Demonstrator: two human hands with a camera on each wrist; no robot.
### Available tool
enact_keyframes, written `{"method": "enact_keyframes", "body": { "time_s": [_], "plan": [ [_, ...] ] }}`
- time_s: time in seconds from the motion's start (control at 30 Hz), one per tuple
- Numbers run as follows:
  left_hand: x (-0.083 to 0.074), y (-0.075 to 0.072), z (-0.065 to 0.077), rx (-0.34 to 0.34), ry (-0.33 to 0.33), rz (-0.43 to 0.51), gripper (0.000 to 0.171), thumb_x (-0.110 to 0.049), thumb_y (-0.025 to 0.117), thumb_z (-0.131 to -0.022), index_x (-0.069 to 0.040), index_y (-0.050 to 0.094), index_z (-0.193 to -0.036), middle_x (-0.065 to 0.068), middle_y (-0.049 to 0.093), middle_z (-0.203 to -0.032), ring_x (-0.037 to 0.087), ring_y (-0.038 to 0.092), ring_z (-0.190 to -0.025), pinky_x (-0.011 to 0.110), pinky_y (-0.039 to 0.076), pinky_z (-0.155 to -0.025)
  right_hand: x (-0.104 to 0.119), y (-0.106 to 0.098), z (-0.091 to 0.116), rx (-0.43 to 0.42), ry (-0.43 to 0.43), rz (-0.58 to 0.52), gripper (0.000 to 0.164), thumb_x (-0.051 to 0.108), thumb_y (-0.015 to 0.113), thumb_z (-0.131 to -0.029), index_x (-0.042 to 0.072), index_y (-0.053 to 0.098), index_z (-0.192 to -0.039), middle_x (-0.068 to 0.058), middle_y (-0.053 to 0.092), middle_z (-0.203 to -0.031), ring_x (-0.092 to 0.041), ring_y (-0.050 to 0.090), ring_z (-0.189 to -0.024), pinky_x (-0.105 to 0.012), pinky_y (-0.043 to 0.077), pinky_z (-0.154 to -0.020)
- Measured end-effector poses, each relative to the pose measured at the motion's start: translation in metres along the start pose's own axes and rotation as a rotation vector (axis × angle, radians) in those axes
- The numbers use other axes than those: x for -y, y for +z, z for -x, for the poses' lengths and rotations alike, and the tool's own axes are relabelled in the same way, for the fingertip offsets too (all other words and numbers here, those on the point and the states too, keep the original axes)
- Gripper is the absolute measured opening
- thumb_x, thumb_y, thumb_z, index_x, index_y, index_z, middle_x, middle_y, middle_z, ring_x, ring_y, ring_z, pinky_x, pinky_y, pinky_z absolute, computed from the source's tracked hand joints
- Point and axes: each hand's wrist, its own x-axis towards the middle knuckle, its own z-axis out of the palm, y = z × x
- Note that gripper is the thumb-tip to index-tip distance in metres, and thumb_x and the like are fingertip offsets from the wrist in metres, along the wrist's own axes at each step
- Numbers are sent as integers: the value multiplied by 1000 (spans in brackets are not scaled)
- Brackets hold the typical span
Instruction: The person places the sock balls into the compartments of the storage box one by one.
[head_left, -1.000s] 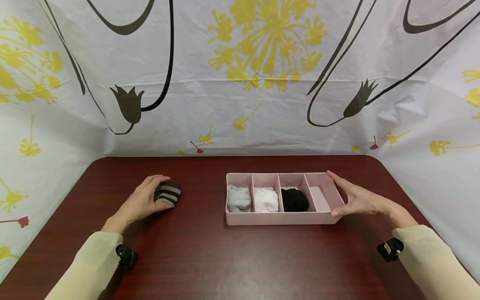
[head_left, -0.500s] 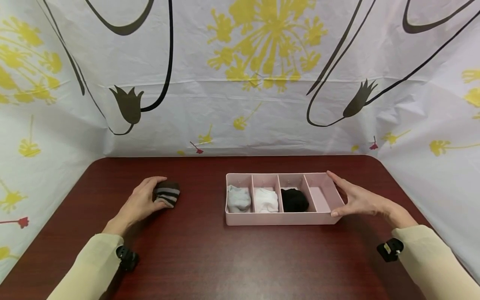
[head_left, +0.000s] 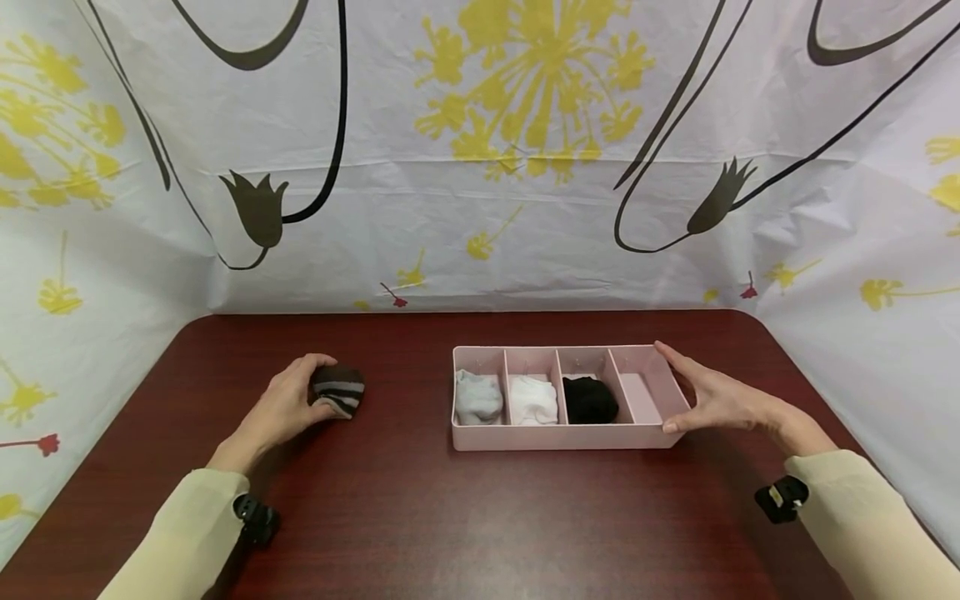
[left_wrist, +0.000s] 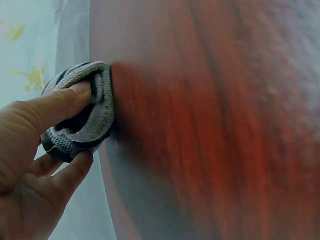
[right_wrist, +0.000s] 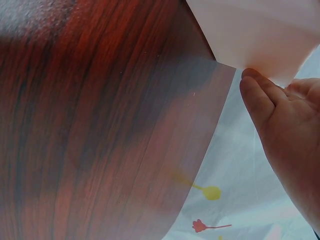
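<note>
My left hand [head_left: 283, 406] holds a rolled-up striped sock [head_left: 343, 392], brown, grey and black, over the left part of the table. In the left wrist view the thumb presses into the fold of the sock [left_wrist: 102, 107] and the fingers lie under it. A pink divided box [head_left: 562, 437] stands right of centre. My right hand [head_left: 723, 400] grips its right end, thumb at the near corner and a finger at the far one. From left, its compartments hold a grey sock [head_left: 477, 397], a white sock [head_left: 533, 402] and a black sock [head_left: 589, 401]; the rightmost one is bare.
The dark red wood-grain table [head_left: 480, 525] has rounded far corners. A white curtain [head_left: 480, 242] with yellow flowers and dark stems hangs behind it and along both sides.
The striped sock has turned slightly in my left hand, shifting a little left and then back right. My right hand and the box stay where they were.
</note>
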Motion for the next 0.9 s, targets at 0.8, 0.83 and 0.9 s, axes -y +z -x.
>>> {"method": "enact_keyframes", "body": {
  "time_s": [0.8,0.83,0.9],
  "plan": [
    [-72,1,-34,-44,-41,412,54,2,74,-74,-4,49,-122,17,55,-117,30,62,-99,34,55,-78,0,0,0,-2,-15,10,112,16,81,-71,9,3,-152,-27,12,-151,7,18,-129,1,19,-90],
    [-80,2,-37,-47,-36,434,54,3,74,-73,-4,49,-122,17,55,-117,30,62,-99,34,55,-78,-1,0,0,-3,-16,8,112,16,81,-71,8,3,-152,-28,12,-151,6,19,-129,1,19,-90],
    [-96,6,-43,-50,-24,476,55,3,74,-72,-4,50,-121,17,56,-117,30,63,-98,32,55,-77,-1,0,0,-3,-17,1,113,15,81,-70,8,3,-151,-28,12,-151,5,19,-129,1,20,-90]
  ]
}}
